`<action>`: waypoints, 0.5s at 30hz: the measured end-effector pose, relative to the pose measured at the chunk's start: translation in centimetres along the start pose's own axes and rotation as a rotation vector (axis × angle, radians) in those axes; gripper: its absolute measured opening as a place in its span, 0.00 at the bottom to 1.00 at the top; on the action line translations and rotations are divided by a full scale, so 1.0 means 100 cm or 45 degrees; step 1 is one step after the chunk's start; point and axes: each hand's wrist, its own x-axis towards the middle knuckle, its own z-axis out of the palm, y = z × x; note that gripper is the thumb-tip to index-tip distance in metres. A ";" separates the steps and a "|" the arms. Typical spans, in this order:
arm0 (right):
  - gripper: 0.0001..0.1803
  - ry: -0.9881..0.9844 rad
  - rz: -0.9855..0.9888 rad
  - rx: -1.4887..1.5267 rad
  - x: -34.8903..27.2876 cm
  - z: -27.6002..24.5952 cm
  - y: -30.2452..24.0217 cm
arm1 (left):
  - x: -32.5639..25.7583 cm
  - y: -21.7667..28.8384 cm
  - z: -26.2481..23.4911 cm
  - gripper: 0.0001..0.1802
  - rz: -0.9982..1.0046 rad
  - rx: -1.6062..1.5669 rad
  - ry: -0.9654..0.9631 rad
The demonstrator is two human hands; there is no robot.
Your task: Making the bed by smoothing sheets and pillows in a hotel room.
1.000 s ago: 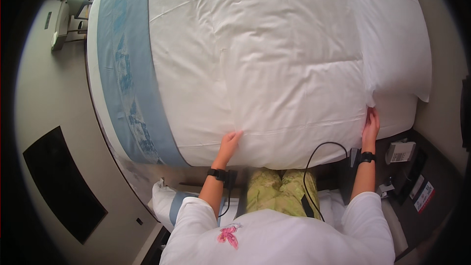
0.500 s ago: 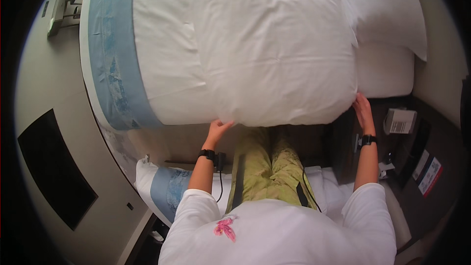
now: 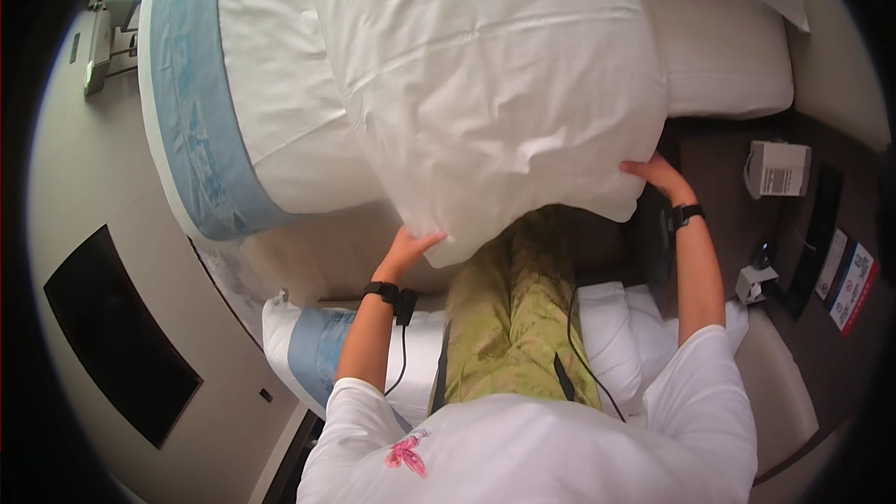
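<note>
Both hands, left hand and right hand, clasp the pillow's lower corners above the bed; it looks light, soft, floppy, best gripped at corners.

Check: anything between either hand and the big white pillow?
Nothing visible. The left hand grips the white pillow at its lower left corner and the right hand at its lower right edge, both in direct contact.

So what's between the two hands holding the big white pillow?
In the head view, between the left hand and the right hand runs the lower edge of the white pillow; just below it show the person's green trousers.
</note>
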 end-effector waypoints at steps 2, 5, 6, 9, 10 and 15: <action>0.39 -0.081 0.099 0.077 -0.017 -0.002 -0.010 | -0.014 -0.003 -0.002 0.24 -0.065 -0.001 -0.035; 0.37 -0.086 0.066 0.188 -0.054 -0.004 -0.028 | -0.031 -0.015 -0.010 0.22 -0.121 -0.228 -0.013; 0.36 -0.077 0.031 0.317 -0.068 -0.007 -0.026 | -0.041 -0.023 -0.014 0.21 -0.146 -0.447 0.044; 0.34 0.036 0.127 0.355 -0.070 -0.003 -0.003 | -0.034 -0.044 -0.020 0.22 -0.232 -0.339 0.040; 0.34 0.047 0.203 0.459 -0.066 0.000 0.012 | -0.028 -0.053 -0.014 0.22 -0.224 -0.326 0.070; 0.39 -0.063 0.425 0.873 -0.077 0.028 0.060 | -0.029 -0.063 0.022 0.21 -0.178 -0.397 0.048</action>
